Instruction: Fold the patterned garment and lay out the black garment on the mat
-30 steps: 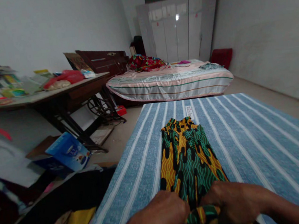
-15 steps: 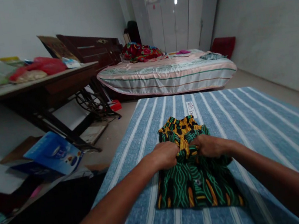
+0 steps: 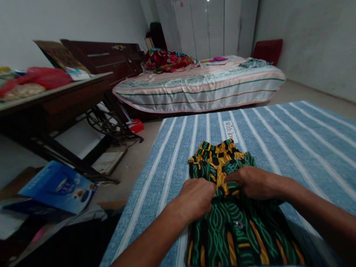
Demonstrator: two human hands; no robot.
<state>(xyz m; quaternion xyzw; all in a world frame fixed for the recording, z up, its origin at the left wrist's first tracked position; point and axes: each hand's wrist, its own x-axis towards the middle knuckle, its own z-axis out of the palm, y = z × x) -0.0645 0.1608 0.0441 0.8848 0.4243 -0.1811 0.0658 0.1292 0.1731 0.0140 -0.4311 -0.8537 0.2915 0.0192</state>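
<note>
Since a second ago the near end of the cloth has been carried up and laid over the middle, and in the last half second our hands have drawn back a little toward us with that fold still under them

Our left hand [image 3: 196, 197] and right hand [image 3: 255, 182] sit knuckles up, side by side and almost touching, each with its fingers curled and clamped on the folded edge of the patterned garment [image 3: 236, 236]. We hold them level with each other, one on either side of the garment's centre line, so neither is the nearer one.

From the hands the garment lies both ways. Its green and black doubled part spreads back toward us, with a small button showing on top. Its yellow and black end reaches away beyond the knuckles. Its long axis runs straight away from us, in line with the pale stripes of the blue striped mattress [image 3: 300, 146] it rests flat on. A white label [image 3: 229, 131] lies on the mattress just past the garment's far end.

Farther out stands a bed [image 3: 201, 90] with a red bundle [image 3: 165, 59] on it, and a tall pale wardrobe [image 3: 210, 12] behind. On our left are a dark wooden table [image 3: 43, 104] heaped with things and a blue box [image 3: 58, 194] on the floor
</note>
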